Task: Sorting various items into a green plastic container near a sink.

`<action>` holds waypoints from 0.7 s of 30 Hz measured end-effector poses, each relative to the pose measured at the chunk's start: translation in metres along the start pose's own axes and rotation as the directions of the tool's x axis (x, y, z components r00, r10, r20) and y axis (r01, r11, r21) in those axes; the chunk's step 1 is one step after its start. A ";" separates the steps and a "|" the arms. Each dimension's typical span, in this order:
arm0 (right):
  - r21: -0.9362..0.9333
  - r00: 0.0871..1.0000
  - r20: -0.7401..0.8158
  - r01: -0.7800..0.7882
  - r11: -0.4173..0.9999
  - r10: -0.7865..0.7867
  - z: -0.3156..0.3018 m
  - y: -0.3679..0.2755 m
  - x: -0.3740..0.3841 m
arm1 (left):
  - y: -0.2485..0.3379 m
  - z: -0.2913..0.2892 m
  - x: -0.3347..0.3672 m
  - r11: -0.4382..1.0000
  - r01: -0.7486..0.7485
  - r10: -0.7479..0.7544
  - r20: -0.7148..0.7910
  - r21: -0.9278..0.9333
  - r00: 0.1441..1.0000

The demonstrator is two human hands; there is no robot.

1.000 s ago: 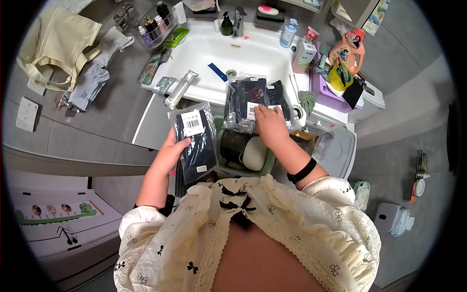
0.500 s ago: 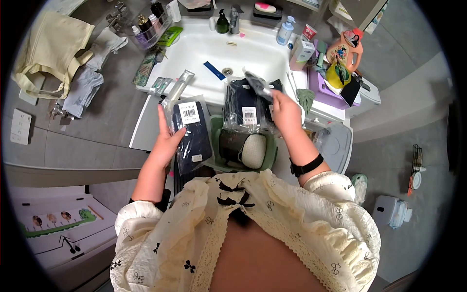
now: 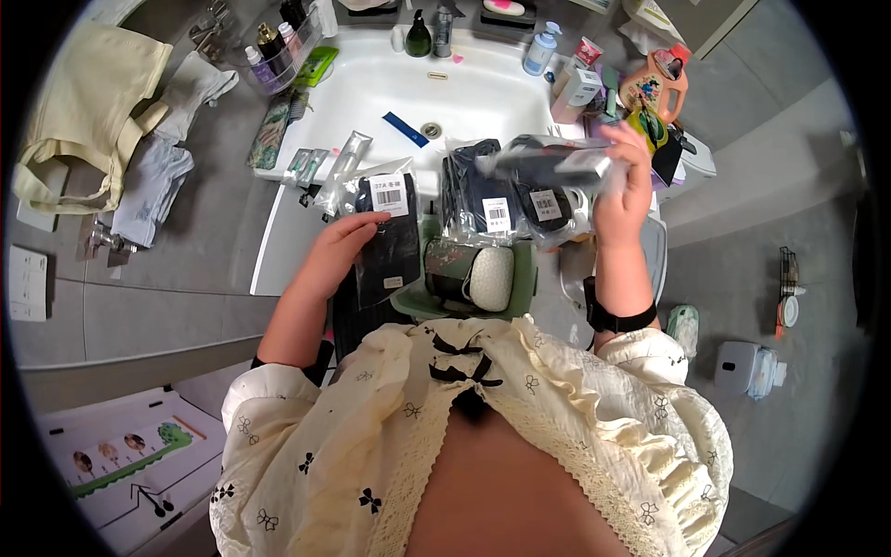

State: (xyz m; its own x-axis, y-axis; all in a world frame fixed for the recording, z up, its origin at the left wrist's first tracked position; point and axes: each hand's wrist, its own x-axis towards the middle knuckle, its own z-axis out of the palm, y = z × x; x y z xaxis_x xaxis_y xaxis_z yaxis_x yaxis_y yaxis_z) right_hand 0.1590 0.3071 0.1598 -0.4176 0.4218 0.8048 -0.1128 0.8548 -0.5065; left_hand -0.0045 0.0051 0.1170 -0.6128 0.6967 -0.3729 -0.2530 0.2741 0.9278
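Observation:
My left hand [image 3: 336, 249] grips the left side of a clear plastic bag [image 3: 388, 255] holding folded dark fabric, with a white barcode label near its top. The fingers lie across its front; the bag stands at the sink's near left edge. Raised to the right, my right hand [image 3: 624, 186] is closed on another plastic-bagged dark garment [image 3: 557, 160], blurred by motion. Beneath it, two similar packages lie side by side at the sink's front: a left bag [image 3: 475, 190] and a right bag [image 3: 546, 206], both labelled. The right one is partly covered by the raised bag.
Below the packages, a green basket [image 3: 527, 283] contains a dark pouch and a pale textured item. A blue strip [image 3: 406, 130] lies in the white sink [image 3: 362, 79]. Bottles line its back. An orange detergent jug [image 3: 654, 91] stands at right; clear tubes [image 3: 348, 153] lie at left.
My right hand has moved right with its bag, uncovering more of the packages below. My left hand has shifted slightly right, its fingers now lying across the bag's front.

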 end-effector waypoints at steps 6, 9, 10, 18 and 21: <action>0.422 0.924 0.354 -0.293 0.858 0.141 0.022 -0.043 -0.003 | 0.002 0.005 0.016 0.994 -0.100 0.105 0.197 -0.038 0.975; 0.691 0.741 0.636 -0.671 0.269 0.217 0.041 -0.055 -0.012 | 0.002 0.003 0.021 0.989 -0.060 0.101 0.321 -0.136 0.942; 0.692 0.709 0.679 -0.705 0.159 0.192 0.050 -0.064 -0.015 | 0.005 0.003 0.021 0.990 -0.065 0.108 0.356 -0.129 0.928; 0.561 0.565 0.819 -0.758 -0.333 0.096 0.114 -0.110 -0.019 | -0.009 -0.004 0.023 0.939 0.026 0.155 0.487 -0.344 0.860; 0.596 0.584 0.794 -0.803 -0.023 0.167 0.123 -0.108 -0.021 | -0.002 -0.014 0.020 0.867 0.107 0.222 0.569 -0.487 0.792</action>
State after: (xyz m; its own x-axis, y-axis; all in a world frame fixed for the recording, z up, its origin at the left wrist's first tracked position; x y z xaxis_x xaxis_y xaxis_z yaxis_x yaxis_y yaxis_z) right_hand 0.0688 0.1688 0.1589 -0.9788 0.1490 0.1403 -0.1993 -0.5388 -0.8185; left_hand -0.0269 0.0090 0.1075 -0.1159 0.9896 -0.0848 -0.6494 -0.0109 0.7604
